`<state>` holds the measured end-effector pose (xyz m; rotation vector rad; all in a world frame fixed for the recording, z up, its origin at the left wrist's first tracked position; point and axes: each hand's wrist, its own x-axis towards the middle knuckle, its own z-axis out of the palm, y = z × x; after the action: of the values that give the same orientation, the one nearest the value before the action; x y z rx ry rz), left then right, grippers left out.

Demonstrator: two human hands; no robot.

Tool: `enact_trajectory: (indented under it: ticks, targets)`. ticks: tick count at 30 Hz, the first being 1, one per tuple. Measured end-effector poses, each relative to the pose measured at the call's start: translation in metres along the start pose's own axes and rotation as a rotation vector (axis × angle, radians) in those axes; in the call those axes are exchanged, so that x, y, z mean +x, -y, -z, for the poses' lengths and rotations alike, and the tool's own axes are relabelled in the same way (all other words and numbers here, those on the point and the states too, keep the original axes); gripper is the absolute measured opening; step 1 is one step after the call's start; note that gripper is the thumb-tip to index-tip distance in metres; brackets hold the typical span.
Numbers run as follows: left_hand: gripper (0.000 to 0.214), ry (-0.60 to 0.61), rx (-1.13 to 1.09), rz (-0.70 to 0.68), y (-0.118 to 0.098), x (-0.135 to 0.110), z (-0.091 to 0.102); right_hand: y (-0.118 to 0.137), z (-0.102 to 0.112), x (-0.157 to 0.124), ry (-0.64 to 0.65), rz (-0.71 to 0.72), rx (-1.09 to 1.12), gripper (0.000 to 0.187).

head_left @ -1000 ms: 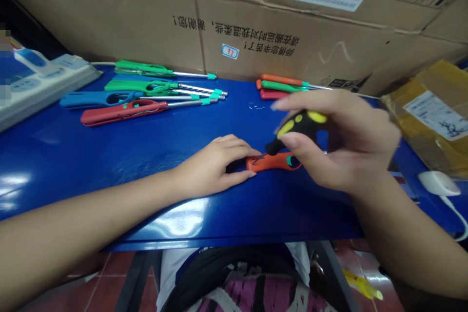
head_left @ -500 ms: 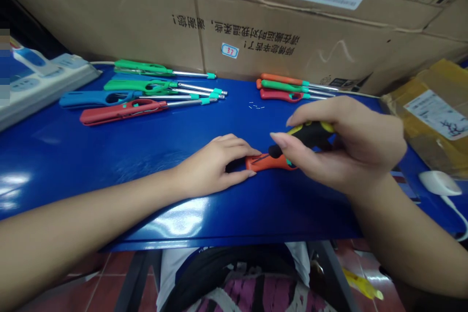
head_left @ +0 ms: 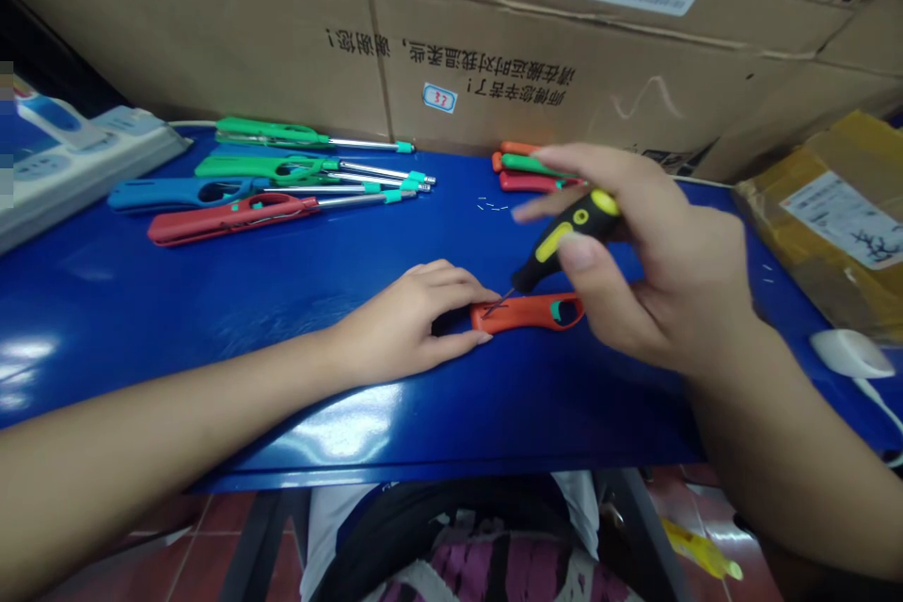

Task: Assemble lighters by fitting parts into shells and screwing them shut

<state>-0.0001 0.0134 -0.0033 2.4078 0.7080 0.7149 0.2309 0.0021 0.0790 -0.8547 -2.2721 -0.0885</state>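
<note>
Change vs half a second ago: the right hand (head_left: 656, 273) has tipped the black-and-yellow-handled screwdriver (head_left: 564, 240) from nearly flat to steeply raised, yellow cap up. The thin tip now sits on the left end of the short orange plastic lighter body (head_left: 529, 312). Right grip is closed round the handle, thumb on the near side. The forefinger is stretched out and motion-blurred, so it looks mid-twist.

The left hand (head_left: 409, 320) hasn't moved. It's palm down on the glossy blue table (head_left: 212, 301), fingertips pinching the orange body's left end flat against the surface.

My read: the tool went from lining up to bearing on a fastener, so the screw work at that end is under way.

Hard to see:
- The contact point is tiny, so I can't tell whether there's a screw under the tip.
- The right hand now covers most of the three orange, green and red lighters (head_left: 526, 171) by the cardboard boxes (head_left: 282, 28).
- The small white specks (head_left: 494, 204) on the table are too small to identify.
- The orange body's metal nozzle is not visible; it may be behind the right hand.
</note>
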Motion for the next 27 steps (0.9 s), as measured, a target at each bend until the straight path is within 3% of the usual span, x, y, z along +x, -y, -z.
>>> enact_trajectory:
  ticks: [3, 7, 9, 15, 20, 25, 27]
  targets:
    - [0.029, 0.002, 0.004, 0.01, -0.0013, 0.0005, 0.0013, -0.0022, -0.0002, 0.0003, 0.087, 0.014, 0.215, 0.05]
    - [0.031, 0.013, 0.033, 0.004, 0.0003, -0.0002, 0.0011, 0.0016, -0.0066, 0.0015, -0.097, 0.087, 0.058, 0.027]
    - [0.032, 0.012, 0.04, 0.002, 0.0011, -0.0003, 0.0005, 0.0032, -0.0087, 0.0008, -0.157, 0.053, -0.021, 0.021]
    - [0.03, 0.008, 0.029, -0.001, -0.0003, 0.0002, 0.0004, 0.0001, -0.0022, -0.0018, 0.058, -0.006, 0.234, 0.047]
    - [0.033, 0.008, 0.051, 0.001, 0.0003, -0.0004, 0.0003, 0.0012, -0.0028, 0.001, -0.085, 0.112, -0.03, 0.032]
    - [0.028, 0.015, 0.012, 0.019, -0.0006, -0.0003, 0.0007, 0.0021, -0.0006, 0.0002, 0.117, 0.094, 0.172, 0.059]
    - [0.029, 0.011, 0.018, 0.019, -0.001, -0.0001, 0.0005, 0.0027, -0.0008, -0.0001, 0.112, 0.089, 0.163, 0.054]
